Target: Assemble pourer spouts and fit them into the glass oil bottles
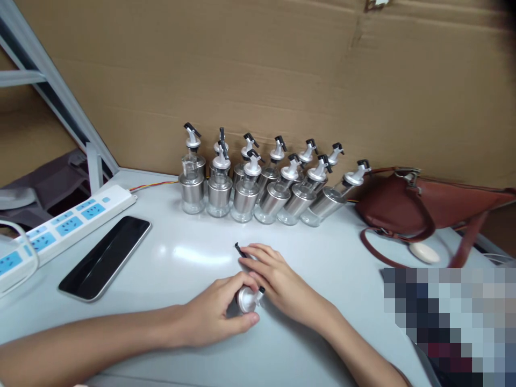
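My left hand (207, 312) is curled around a silver-white bottle pourer (246, 301), its thumb on one side and forefinger on the other. The spout with a black tip points right, and whatever is beneath the pourer's collar is hidden by the hand. Just beyond it, my right hand (278, 277) has its fingertips closed on a small black lever (241, 251) close to the table surface; the thumb is out of sight behind the fingers. Behind both hands stand two rows of glass bottles (246, 199) with metal sleeves, topped by similar pourers with black levers.
On the left lie a dark-screened phone (105, 258) and a white power strip (68, 226) with blue sockets. A brown leather bag (399, 204) rests at the right, its strap near a pale oval object (424, 252). Cardboard (242, 64) forms the back wall.
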{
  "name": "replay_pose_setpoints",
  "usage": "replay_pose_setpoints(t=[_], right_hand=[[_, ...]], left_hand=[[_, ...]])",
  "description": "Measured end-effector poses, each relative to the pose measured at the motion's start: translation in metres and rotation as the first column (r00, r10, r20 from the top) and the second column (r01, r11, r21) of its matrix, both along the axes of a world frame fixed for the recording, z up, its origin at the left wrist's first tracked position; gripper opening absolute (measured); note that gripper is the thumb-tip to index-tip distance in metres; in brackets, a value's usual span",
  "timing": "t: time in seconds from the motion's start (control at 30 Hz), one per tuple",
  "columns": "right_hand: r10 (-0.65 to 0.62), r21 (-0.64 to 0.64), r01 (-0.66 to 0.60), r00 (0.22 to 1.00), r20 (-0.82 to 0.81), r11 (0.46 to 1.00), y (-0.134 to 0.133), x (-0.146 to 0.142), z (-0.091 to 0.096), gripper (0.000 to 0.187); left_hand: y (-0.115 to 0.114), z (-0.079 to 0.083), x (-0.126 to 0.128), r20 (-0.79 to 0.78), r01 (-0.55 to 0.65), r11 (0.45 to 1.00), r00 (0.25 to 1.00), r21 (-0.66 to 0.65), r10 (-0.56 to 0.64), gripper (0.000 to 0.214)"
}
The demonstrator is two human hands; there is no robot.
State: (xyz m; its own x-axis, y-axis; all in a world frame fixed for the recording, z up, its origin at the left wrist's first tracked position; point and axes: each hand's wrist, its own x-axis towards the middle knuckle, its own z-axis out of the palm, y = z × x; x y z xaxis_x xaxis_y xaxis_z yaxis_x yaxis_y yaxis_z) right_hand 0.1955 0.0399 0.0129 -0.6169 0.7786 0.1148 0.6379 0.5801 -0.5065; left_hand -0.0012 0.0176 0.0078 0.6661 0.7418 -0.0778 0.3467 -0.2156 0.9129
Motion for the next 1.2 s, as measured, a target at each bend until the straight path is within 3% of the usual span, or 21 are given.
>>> replay_pose_setpoints(t=[0.23, 0.43, 0.57, 0.8, 0.97, 1.07, 1.2], right_hand=[[-0.305, 0.243, 0.248, 0.923, 0.234, 0.938, 0.014, 0.027, -0.001, 0.018], [-0.366, 0.243, 0.309, 0.898, 0.246, 0.92, 0.018, 0.047, 0.006, 0.017], [-0.331, 0.167, 0.299, 0.917, 0.221, 0.939, 0.016, 0.042, 0.012, 0.023], [-0.347, 0.221, 0.305, 0.92, 0.184, 0.926, 0.017, 0.041, 0.008, 0.019], [-0.319, 0.201, 0.279, 0.925, 0.208, 0.939, 0.015, 0.041, 0.009, 0.027], [-0.296, 0.246, 0.274, 0.953, 0.057, 0.93, 0.009, 0.035, 0.014, 0.026], [-0.027, 0.131, 0.057, 0.975, -0.221, 0.99, -0.002, 0.02, 0.021, 0.023]], left_hand=[[0.0, 0.004, 0.001, 0.015, -0.031, 0.99, 0.999, -0.138, 0.033, 0.026], [0.002, 0.0, 0.002, 0.124, -0.1, 0.966, 0.983, -0.238, 0.133, 0.03], [0.003, -0.002, 0.001, 0.153, -0.108, 0.961, 0.977, -0.254, 0.15, 0.029], [0.004, -0.004, 0.001, 0.226, -0.09, 0.953, 0.961, -0.288, 0.159, 0.024], [0.003, -0.008, 0.001, 0.311, -0.06, 0.939, 0.935, -0.339, 0.172, 0.028], [0.005, -0.008, 0.002, 0.312, -0.054, 0.944, 0.936, -0.326, 0.161, 0.039], [0.008, -0.004, 0.002, 0.266, -0.036, 0.955, 0.957, -0.294, 0.118, 0.054]])
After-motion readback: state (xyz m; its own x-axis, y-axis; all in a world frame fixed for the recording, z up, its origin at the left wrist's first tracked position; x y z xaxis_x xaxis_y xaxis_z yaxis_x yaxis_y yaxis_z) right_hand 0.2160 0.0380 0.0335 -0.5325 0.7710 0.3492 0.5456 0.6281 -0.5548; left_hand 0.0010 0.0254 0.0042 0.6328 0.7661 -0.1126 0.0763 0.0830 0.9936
